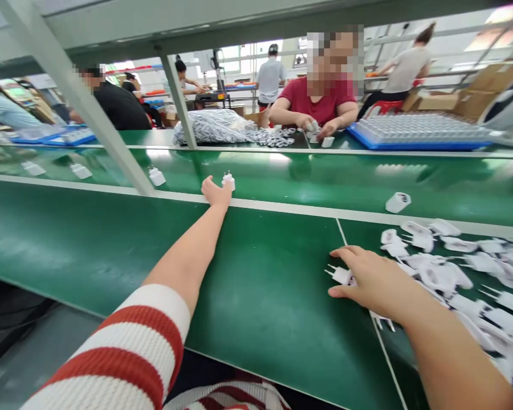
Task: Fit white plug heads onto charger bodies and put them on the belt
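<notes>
Head view: five white adapters [157,177] dot the green strip [265,191], my half-open left hand [216,193] at one; my open right hand [378,282] straddles a plug [339,275] beside many piled.

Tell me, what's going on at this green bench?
One person's left hand is at an upright white plug, while their right hand spreads around another white plug, beside a loose pile of similar pieces. Opposite, a co-worker in a red top is handling small white parts.
</notes>
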`<state>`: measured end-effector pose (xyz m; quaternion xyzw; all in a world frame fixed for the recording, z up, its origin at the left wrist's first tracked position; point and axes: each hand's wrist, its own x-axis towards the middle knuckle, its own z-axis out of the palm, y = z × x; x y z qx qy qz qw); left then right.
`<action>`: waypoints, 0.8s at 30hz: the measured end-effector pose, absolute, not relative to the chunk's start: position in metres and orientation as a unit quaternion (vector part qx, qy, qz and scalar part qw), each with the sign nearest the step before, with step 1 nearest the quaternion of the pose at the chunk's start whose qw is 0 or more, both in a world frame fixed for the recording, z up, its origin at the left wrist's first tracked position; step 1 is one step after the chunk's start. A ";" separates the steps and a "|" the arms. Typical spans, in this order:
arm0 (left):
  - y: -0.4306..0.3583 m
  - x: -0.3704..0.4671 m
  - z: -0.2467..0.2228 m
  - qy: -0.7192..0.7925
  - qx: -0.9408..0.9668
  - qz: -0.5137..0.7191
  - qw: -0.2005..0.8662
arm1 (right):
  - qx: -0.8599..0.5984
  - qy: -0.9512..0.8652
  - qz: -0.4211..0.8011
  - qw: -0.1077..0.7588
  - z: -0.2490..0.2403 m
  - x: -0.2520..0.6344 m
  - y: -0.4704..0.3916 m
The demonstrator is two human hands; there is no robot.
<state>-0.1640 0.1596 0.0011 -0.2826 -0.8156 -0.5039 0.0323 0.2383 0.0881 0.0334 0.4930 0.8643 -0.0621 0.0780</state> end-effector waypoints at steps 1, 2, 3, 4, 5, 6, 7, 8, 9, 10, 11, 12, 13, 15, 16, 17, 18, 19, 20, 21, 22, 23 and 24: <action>0.159 -0.164 0.000 -0.816 -0.270 -0.509 0.039 | 0.491 0.865 -0.070 0.073 0.029 0.241 0.094; 0.157 -0.164 -0.001 -0.816 -0.259 -0.514 0.047 | 0.493 0.865 -0.074 0.065 0.024 0.242 0.099; 0.155 -0.164 -0.001 -0.816 -0.249 -0.519 0.054 | 0.494 0.864 -0.075 0.058 0.020 0.242 0.103; 0.151 -0.164 -0.002 -0.816 -0.238 -0.523 0.059 | 0.493 0.865 -0.074 0.049 0.015 0.241 0.105; 0.147 -0.163 -0.003 -0.816 -0.229 -0.527 0.063 | 0.488 0.869 -0.073 0.038 0.012 0.238 0.107; 0.142 -0.162 -0.003 -0.816 -0.222 -0.530 0.065 | 0.479 0.874 -0.073 0.024 0.010 0.235 0.107; 0.136 -0.160 -0.004 -0.816 -0.218 -0.531 0.065 | 0.467 0.881 -0.075 0.008 0.009 0.232 0.106; 0.130 -0.158 -0.004 -0.817 -0.218 -0.530 0.064 | 0.455 0.887 -0.077 -0.010 0.009 0.228 0.104; 0.124 -0.154 -0.004 -0.817 -0.224 -0.528 0.061 | 0.447 0.890 -0.079 -0.030 0.011 0.224 0.099; 0.118 -0.148 -0.004 -0.817 -0.234 -0.523 0.057 | 0.445 0.890 -0.080 -0.050 0.014 0.219 0.093; 0.112 -0.141 -0.004 -0.817 -0.249 -0.518 0.052 | 0.448 0.888 -0.082 -0.067 0.019 0.215 0.086; 0.107 -0.132 -0.003 -0.815 -0.267 -0.512 0.046 | 0.455 0.883 -0.082 -0.085 0.024 0.211 0.077; 0.102 -0.122 -0.003 -0.811 -0.291 -0.506 0.040 | 0.461 0.878 -0.085 -0.094 0.030 0.207 0.068; 0.098 -0.099 -0.001 -0.791 -0.357 -0.496 0.025 | 0.457 0.878 -0.102 -0.103 0.041 0.200 0.051; 0.100 -0.087 -0.001 -0.773 -0.400 -0.492 0.014 | 0.448 0.880 -0.113 -0.111 0.045 0.196 0.044; 0.104 -0.074 0.000 -0.752 -0.445 -0.487 0.002 | 0.439 0.880 -0.127 -0.126 0.049 0.193 0.039; 0.110 -0.062 -0.001 -0.728 -0.488 -0.481 -0.009 | 0.439 0.874 -0.146 -0.145 0.051 0.190 0.035; 0.119 -0.048 -0.001 -0.704 -0.527 -0.475 -0.022 | 0.436 0.866 -0.169 -0.174 0.053 0.188 0.033; 0.130 -0.033 -0.002 -0.682 -0.560 -0.468 -0.034 | 0.440 0.853 -0.194 -0.203 0.053 0.186 0.033; 0.141 -0.016 -0.004 -0.663 -0.589 -0.461 -0.046 | 0.445 0.841 -0.216 -0.221 0.053 0.185 0.032; 0.153 0.002 -0.005 -0.647 -0.612 -0.452 -0.057 | 0.444 0.831 -0.235 -0.238 0.053 0.184 0.033; 0.165 0.020 -0.006 -0.635 -0.630 -0.443 -0.067 | 0.438 0.823 -0.247 -0.263 0.052 0.184 0.034; 0.177 0.039 -0.007 -0.625 -0.645 -0.434 -0.075 | 0.428 0.815 -0.256 -0.297 0.050 0.184 0.036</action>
